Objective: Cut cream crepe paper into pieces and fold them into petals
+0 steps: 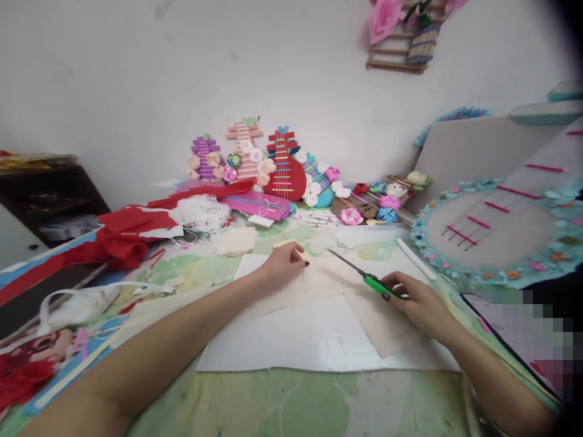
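My right hand [416,303] is closed round the green handles of a pair of scissors [359,274], whose blades point up and left over cream sheets of paper [328,285]. My left hand [285,261] rests on the far edge of those sheets, fingers curled and pinching a small pale yellow piece [288,244]. Under the cream sheets lies a larger white sheet [310,340] on the green-patterned table [282,406].
Paper craft instruments with paper flowers [282,170] lean against the white wall. Red paper [118,233] and white string [200,212] lie at the left. A large grey board with a turquoise flower ring [496,224] and a phone [514,328] sit at the right.
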Demonstrator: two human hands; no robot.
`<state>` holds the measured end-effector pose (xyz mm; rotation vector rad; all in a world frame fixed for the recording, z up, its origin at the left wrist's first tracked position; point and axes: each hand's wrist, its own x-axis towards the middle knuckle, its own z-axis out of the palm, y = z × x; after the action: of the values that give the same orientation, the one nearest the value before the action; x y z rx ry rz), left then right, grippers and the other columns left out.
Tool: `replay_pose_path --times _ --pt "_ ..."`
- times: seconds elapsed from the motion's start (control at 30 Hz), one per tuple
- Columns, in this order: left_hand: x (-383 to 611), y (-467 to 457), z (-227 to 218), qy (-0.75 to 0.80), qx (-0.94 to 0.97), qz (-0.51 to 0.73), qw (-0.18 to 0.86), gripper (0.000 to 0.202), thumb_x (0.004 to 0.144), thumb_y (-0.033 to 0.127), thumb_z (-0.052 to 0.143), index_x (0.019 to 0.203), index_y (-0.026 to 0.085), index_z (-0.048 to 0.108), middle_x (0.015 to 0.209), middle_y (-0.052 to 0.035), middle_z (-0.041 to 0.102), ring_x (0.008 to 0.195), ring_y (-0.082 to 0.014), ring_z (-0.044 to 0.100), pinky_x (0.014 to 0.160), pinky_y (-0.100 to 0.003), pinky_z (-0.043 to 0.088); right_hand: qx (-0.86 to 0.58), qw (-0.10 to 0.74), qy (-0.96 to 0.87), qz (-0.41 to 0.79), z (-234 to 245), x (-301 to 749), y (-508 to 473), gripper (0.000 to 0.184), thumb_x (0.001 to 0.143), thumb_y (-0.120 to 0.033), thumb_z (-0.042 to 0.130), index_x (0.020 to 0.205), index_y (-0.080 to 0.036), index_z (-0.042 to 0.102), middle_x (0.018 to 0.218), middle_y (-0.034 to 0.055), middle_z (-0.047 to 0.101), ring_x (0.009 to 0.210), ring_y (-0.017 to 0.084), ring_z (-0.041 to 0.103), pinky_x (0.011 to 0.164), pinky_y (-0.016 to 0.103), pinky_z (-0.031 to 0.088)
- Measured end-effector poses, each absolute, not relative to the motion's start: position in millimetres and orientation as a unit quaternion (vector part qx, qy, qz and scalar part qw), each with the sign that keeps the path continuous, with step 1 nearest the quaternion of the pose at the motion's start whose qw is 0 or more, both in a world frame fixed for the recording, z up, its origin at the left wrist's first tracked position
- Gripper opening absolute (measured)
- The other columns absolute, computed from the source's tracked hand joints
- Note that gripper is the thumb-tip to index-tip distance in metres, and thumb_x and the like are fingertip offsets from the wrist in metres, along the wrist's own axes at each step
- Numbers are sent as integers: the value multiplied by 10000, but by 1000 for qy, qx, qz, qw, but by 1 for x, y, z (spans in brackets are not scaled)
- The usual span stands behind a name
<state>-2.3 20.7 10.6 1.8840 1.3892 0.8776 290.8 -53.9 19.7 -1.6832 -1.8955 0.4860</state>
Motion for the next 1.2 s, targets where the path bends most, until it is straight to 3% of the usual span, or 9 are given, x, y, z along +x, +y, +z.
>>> replay_pose_path --times 0.27,0.43,0.57,0.67,0.83,1.03,1.2 --pt "16 24 11 537 740 270 303 409 706 269 650 1080 205 497 859 -27 648 697 -160 620 521 -220 450 -630 284 -701 177 19 290 -53 198 704 -299 537 866 -219 617 828 43 684 737 214 613 660 316 454" --pt "25 36 14 533 771 229 263 439 659 204 700 1068 211 539 875 -17 636 815 -186 615 654 -247 479 -634 295 -695 168 20 289 -53 184 690 -294 543 839 -222 623 775 29 679 681 200 603 619 300 446" --pt "28 56 18 554 776 203 220 276 776 283 650 1012 154 588 1038 -84 606 1022 -243 555 865 -358 459 -629 293 -700 171 19 291 -53 188 705 -301 550 854 -220 631 817 34 686 698 197 602 625 297 443" --pt "30 69 19 557 783 147 234 281 881 315 558 1102 143 568 1148 -96 567 1013 -222 566 859 -414 482 -625 293 -702 176 17 293 -52 188 720 -306 555 869 -221 631 870 38 694 731 199 611 634 295 442" --pt "36 75 26 549 781 63 290 314 899 311 537 1170 153 535 1167 -93 559 983 -212 584 821 -411 510 -630 292 -698 177 14 295 -50 196 722 -290 548 885 -217 629 886 37 692 739 201 614 634 296 438" --pt "16 71 43 527 786 53 318 323 891 314 550 1165 144 541 1169 -89 560 978 -220 585 806 -407 515 -626 287 -704 174 13 294 -50 190 714 -261 552 884 -226 628 891 29 693 742 198 606 639 297 436" --pt "4 76 39 523 794 109 290 215 845 318 587 991 167 633 1063 -52 627 968 -201 583 814 -301 481 -621 299 -703 177 13 294 -50 178 708 -257 550 868 -228 625 879 31 694 744 202 605 658 307 442"
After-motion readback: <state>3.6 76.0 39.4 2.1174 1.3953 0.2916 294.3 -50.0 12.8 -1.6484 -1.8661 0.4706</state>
